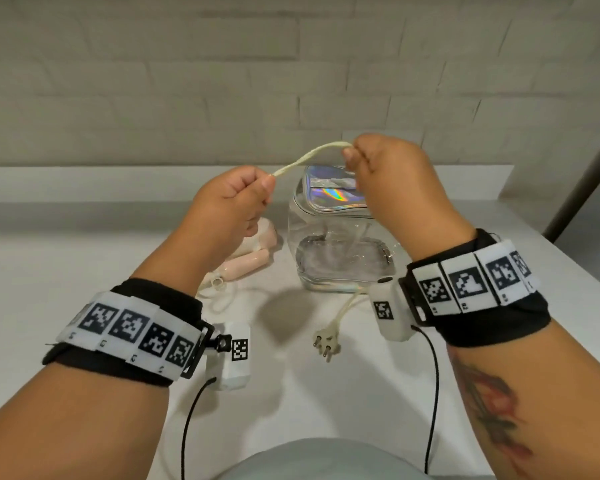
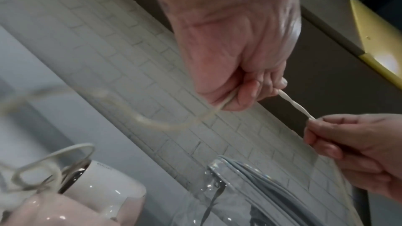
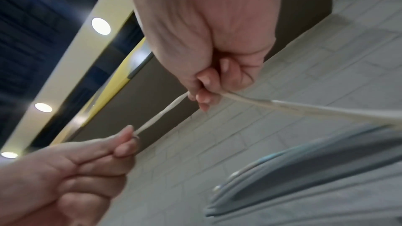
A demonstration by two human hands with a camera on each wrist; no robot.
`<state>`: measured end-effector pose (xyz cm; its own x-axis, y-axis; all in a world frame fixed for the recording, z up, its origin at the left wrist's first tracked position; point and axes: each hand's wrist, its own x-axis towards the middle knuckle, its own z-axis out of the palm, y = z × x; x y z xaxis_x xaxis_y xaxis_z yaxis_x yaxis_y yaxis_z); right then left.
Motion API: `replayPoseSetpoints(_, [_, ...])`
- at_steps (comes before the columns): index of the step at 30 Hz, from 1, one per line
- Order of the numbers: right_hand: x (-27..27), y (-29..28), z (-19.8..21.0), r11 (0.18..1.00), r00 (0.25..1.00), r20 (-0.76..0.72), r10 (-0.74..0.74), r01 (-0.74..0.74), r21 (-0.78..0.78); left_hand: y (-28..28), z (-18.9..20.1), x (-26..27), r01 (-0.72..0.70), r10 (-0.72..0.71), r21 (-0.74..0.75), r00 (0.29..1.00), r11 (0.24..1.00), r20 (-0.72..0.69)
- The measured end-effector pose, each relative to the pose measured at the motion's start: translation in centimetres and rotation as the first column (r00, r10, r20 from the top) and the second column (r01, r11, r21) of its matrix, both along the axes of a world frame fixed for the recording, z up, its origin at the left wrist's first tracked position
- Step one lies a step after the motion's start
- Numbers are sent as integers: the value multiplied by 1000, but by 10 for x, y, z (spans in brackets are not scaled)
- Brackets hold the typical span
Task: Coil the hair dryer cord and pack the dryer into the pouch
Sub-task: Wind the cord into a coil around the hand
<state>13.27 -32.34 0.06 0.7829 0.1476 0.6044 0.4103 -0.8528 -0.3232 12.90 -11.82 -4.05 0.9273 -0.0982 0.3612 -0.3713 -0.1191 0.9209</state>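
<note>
A cream cord (image 1: 312,155) runs twisted through the air between my two hands, above the table. My left hand (image 1: 238,197) pinches it at the lower left; my right hand (image 1: 378,161) pinches it higher, over the pouch. The wrist views show the same cord (image 2: 295,105) (image 3: 161,113) taut between the fingertips. The pink and white hair dryer (image 1: 250,252) lies on the table under my left hand, partly hidden by it. The clear pouch (image 1: 340,237) with a holographic top stands upright to its right. The plug (image 1: 324,342) lies on the table in front of the pouch.
The white table (image 1: 84,265) ends at a raised ledge below a white brick wall (image 1: 187,81). Loose loops of cord (image 1: 222,299) lie by the dryer's handle. A slanted post (image 1: 582,174) stands at the far right.
</note>
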Motion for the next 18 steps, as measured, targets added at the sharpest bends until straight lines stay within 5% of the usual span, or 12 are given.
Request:
replayPoseSetpoints(6, [25,-18,-6,969,994,-5,-114,112,222,-1,-2,5,-13,14,-44,1000,999,26])
replayPoseSetpoints(10, [25,-17,-8,983,982,-43,-182,181,-17,-5,-4,11,-109,109,-10,993,994,54])
replayPoseSetpoints(14, [-10,25,-5,988,996,73,51,-40,-149,-14,-1,17,-164,150,127,982,978,112])
replayPoseSetpoints(18, [-23,58,-16,960,973,135,189,-154,-236,-28,3,18,-20,27,-67,994,998,107])
